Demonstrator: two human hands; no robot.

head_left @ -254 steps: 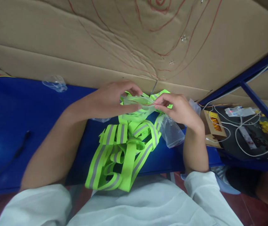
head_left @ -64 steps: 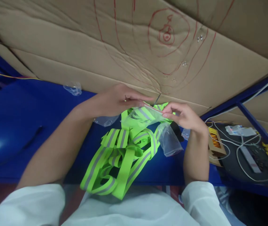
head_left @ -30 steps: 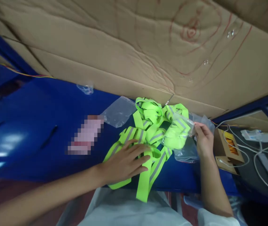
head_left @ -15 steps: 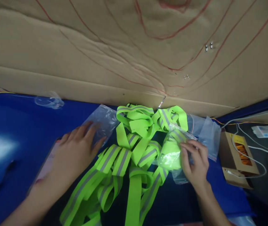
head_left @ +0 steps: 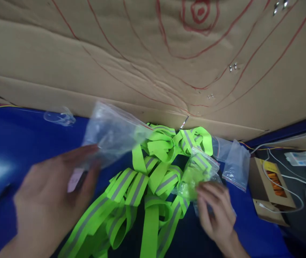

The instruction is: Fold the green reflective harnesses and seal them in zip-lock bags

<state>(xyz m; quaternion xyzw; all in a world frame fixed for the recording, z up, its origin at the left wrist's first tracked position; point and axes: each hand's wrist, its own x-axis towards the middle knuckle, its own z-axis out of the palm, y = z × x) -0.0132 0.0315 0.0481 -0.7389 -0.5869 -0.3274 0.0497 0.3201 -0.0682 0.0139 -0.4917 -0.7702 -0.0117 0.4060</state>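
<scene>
My left hand pinches the lower edge of a clear zip bag, raised off the table and smeared by motion. No contents show in that bag. At the right, my right hand has its fingers closed on a clear zip bag holding a folded neon-yellow strap; another clear bag shows partly beneath it. Between my hands lies a tangled heap of neon-yellow reflective straps with grey stripes. A pale paper or board shows through the gap in my left hand.
Behind the blue table stands a brown cardboard panel with red drawn rings. Clear bags lie right of the straps, near an open cardboard box and white cables. A clear plastic piece sits at back left.
My left hand has taken hold of the clear bag beside the straps and lifted it toward me. My right hand has moved slightly down and left, still on the filled bag.
</scene>
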